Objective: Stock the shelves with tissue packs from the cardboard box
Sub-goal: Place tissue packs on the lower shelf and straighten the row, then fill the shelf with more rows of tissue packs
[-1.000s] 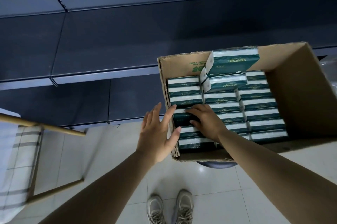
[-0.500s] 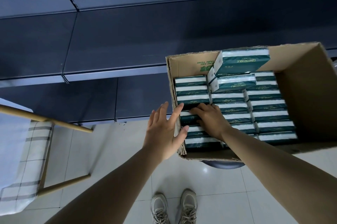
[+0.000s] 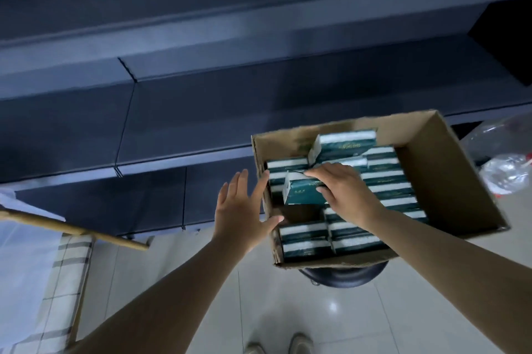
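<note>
The right hand (image 3: 349, 195) is reaching into the cardboard box (image 3: 449, 180) and gripping one green-and-white tissue pack (image 3: 302, 191), with fingers curled over its top edge and the thumb pressing on its near side. The pack is sitting raised above its neighbours, tilted, at the left side of the box, and a dark gap (image 3: 299, 212) is showing just below it in the row. The left hand (image 3: 240, 211) is hovering just outside the box's left wall with fingers spread and straight, holding nothing; its fingertips and thumb are lying close to or touching the cardboard rim, though contact is hard to judge.

The rest of the tissue packs (image 3: 385, 183) are standing on edge in rows inside the box, filling most of its floor, and two more loose packs (image 3: 342, 144) are lying on top near the far wall. The box is resting on a round dark stool (image 3: 342, 276), whose seat is peeking out beneath the near edge.

Dark grey shelves (image 3: 187, 123) are running across the view beyond the box, with several tiers showing. On the left, a wooden frame (image 3: 74, 228) with checked fabric (image 3: 57, 281) is standing on the pale tiled floor (image 3: 288, 310). At the right edge, crumpled clear plastic (image 3: 506, 172) is lying beside the box. The person's shoes (image 3: 276, 346) are showing at the bottom of the view.
</note>
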Action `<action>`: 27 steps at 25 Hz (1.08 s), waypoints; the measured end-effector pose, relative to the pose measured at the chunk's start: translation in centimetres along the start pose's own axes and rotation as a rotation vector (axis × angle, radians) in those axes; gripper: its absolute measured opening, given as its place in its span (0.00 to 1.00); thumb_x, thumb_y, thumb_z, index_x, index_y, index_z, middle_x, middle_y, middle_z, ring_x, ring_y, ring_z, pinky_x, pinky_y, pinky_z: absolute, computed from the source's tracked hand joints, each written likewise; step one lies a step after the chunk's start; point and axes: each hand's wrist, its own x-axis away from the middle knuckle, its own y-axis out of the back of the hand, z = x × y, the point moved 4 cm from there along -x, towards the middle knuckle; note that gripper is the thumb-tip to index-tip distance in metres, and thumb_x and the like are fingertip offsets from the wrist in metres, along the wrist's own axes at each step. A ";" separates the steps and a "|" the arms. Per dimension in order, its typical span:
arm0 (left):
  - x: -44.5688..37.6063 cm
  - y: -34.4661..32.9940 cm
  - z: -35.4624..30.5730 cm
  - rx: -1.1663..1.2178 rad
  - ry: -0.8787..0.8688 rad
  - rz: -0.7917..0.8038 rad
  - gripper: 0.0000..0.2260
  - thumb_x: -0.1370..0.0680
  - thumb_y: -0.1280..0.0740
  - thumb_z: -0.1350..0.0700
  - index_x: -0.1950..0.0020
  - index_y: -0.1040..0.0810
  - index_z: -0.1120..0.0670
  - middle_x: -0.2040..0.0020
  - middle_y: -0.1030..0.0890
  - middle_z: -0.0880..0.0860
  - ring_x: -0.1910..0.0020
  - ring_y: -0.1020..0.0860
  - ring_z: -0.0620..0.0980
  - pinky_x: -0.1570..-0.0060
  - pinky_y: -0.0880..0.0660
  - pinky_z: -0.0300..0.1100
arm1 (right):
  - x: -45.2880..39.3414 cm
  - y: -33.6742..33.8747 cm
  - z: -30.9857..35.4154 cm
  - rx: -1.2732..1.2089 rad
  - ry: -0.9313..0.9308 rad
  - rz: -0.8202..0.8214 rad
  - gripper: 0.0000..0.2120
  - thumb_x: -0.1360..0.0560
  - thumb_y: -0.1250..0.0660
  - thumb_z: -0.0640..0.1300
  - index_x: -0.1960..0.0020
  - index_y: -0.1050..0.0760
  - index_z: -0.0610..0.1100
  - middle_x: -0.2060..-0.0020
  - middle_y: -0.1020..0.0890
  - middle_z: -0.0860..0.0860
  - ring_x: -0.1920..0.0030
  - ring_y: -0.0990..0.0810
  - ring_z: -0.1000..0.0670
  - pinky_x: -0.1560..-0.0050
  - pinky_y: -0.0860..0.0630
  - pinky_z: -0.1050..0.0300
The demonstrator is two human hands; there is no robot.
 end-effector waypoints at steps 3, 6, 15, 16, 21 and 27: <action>-1.1 5.8 -1.2 -0.009 -0.035 -0.081 0.39 0.25 0.40 0.34 0.22 0.55 0.47 0.22 0.52 0.55 0.24 0.53 0.54 0.27 0.54 0.49 | -1.6 6.7 0.5 0.011 0.027 -0.081 0.21 0.29 0.31 0.33 0.38 0.27 0.45 0.51 0.21 0.48 0.51 0.23 0.44 0.47 0.30 0.52; -2.0 12.8 -2.8 -0.015 -0.076 -0.186 0.39 0.25 0.40 0.33 0.22 0.53 0.48 0.22 0.53 0.54 0.24 0.54 0.53 0.27 0.53 0.47 | -3.8 14.4 1.6 0.053 0.075 -0.140 0.21 0.29 0.33 0.34 0.39 0.30 0.48 0.52 0.22 0.50 0.54 0.24 0.45 0.48 0.34 0.56; -3.9 36.1 -8.4 -0.044 -0.197 -0.641 0.41 0.28 0.39 0.31 0.23 0.50 0.50 0.23 0.49 0.55 0.24 0.51 0.53 0.28 0.50 0.46 | -10.4 37.7 8.2 0.230 0.205 -0.357 0.22 0.32 0.31 0.30 0.40 0.26 0.45 0.51 0.21 0.49 0.53 0.23 0.44 0.51 0.30 0.51; -4.1 38.6 -8.6 -0.045 -0.207 -0.691 0.41 0.28 0.38 0.31 0.23 0.49 0.50 0.23 0.48 0.55 0.24 0.50 0.53 0.28 0.50 0.46 | -11.3 39.9 8.7 0.241 0.205 -0.387 0.22 0.31 0.32 0.30 0.40 0.26 0.45 0.51 0.21 0.50 0.53 0.23 0.45 0.50 0.32 0.52; -7.1 47.7 -8.2 -0.055 -0.242 -0.851 0.40 0.28 0.39 0.31 0.23 0.48 0.50 0.24 0.47 0.54 0.24 0.50 0.53 0.28 0.49 0.47 | -16.4 47.6 9.8 0.270 0.171 -0.481 0.20 0.26 0.36 0.32 0.37 0.27 0.47 0.48 0.22 0.51 0.49 0.26 0.47 0.44 0.39 0.57; -13.8 53.3 -4.8 -0.052 -0.182 -0.921 0.39 0.28 0.38 0.32 0.23 0.47 0.49 0.24 0.47 0.55 0.24 0.49 0.54 0.27 0.51 0.49 | -24.7 51.3 7.5 0.237 0.036 -0.529 0.20 0.24 0.39 0.32 0.35 0.29 0.47 0.44 0.24 0.50 0.41 0.29 0.46 0.36 0.40 0.53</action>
